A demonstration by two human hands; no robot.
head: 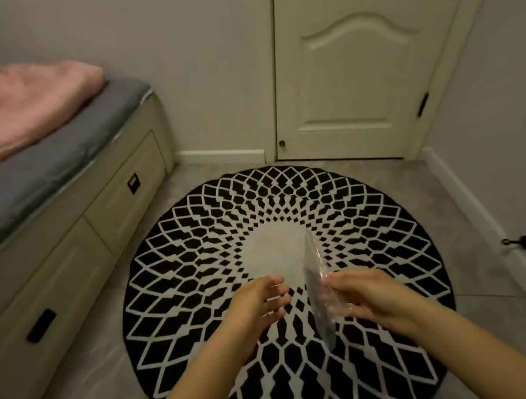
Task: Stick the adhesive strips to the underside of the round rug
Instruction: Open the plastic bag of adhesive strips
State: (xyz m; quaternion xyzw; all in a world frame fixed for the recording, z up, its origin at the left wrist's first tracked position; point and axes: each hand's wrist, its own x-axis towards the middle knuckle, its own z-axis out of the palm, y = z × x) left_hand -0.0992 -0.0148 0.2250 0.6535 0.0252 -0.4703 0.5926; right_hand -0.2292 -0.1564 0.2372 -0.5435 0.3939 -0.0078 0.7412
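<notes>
The round rug, black with a white diamond pattern and a pale centre, lies flat on the grey floor, pattern side up. Above it my right hand grips a clear plastic packet of adhesive strips, held edge-on and upright. My left hand hovers just left of the packet with its fingers spread and nothing in it, a small gap apart from the plastic. The rug's underside is hidden.
A bed with a grey sheet, a pink blanket and drawers borders the rug on the left. A shut cream door stands behind the rug. A wall with a skirting board and a black doorstop runs along the right.
</notes>
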